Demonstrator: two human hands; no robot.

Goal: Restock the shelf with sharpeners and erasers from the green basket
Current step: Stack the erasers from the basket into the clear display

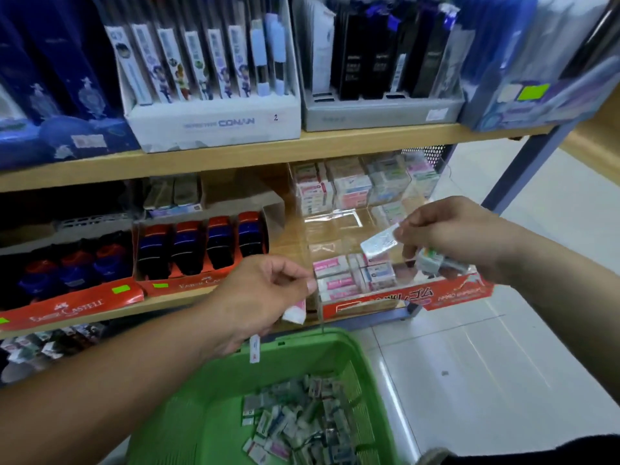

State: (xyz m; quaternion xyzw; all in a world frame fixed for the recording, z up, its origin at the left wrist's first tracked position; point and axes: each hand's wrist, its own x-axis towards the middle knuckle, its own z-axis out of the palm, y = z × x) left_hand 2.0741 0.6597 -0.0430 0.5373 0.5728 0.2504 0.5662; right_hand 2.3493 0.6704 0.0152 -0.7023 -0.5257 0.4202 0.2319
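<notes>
A silver-wrapped eraser (379,245) is pinched by the right hand (449,236) near the clear tray (335,224), a pink eraser (295,313) gripped by the left hand (265,297); with palms overfilled, one could be dropped

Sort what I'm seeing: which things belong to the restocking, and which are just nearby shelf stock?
Job:
green basket with loose erasers
left hand holding a pink eraser
right hand pinching a wrapped eraser
clear eraser bin on the shelf

Lying about:
Conan pen box
black pen packs
dark blue boxes
</notes>
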